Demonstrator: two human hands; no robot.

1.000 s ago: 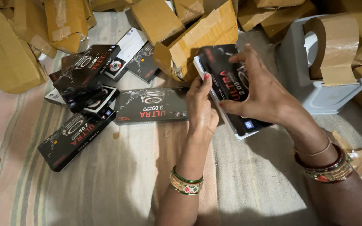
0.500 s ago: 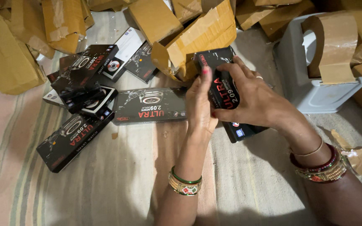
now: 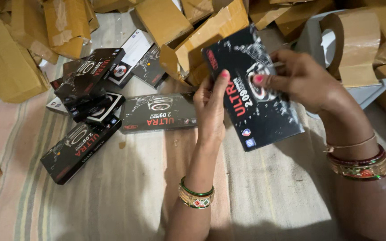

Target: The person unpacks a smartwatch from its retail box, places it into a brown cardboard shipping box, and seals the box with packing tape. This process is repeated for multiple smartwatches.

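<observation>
Both hands hold a flat black box (image 3: 251,89) above a striped cloth (image 3: 112,196), in front of a heap of brown cardboard cartons (image 3: 211,35). The box is tilted, its long axis running from the upper left down to the lower right, with its printed face turned up to the camera. The left hand (image 3: 211,109) has its grip closed on the box's left long edge, fingers flat along it, thumb hidden behind. The right hand (image 3: 302,80) pinches the box's upper right part, thumb on the printed face, the other fingers out of sight behind it. What the box hides of the cartons cannot be made out. To the left, more black boxes (image 3: 83,89) lie scattered and overlapping on the cloth, one (image 3: 159,114) just beside the left hand. A roll of brown tape (image 3: 351,44) sits on a grey holder (image 3: 367,93) at the right, partly cut off.
</observation>
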